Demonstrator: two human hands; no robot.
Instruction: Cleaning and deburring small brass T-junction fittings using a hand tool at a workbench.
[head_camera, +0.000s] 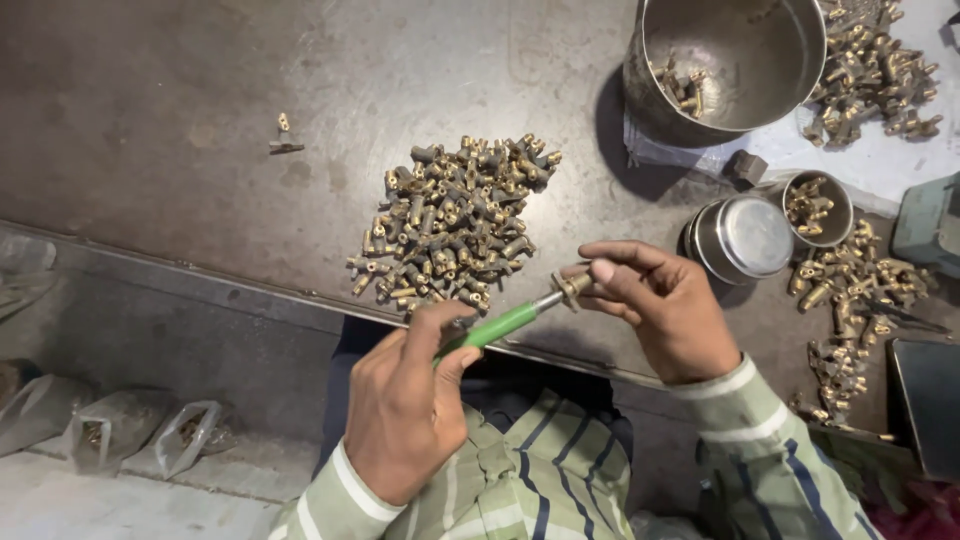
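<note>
Low in the frame's centre, our left hand (405, 400) grips a green-handled screwdriver (500, 325) whose tip meets the small brass fitting (575, 285) pinched in our right hand (665, 310), just below the brass pile (450, 225).

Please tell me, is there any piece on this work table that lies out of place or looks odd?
One small brass fitting lies alone on the dark table, far left of the main pile of brass fittings. The hands are busy elsewhere: the left hand holds a green-handled tool against a fitting in the right hand.
</note>
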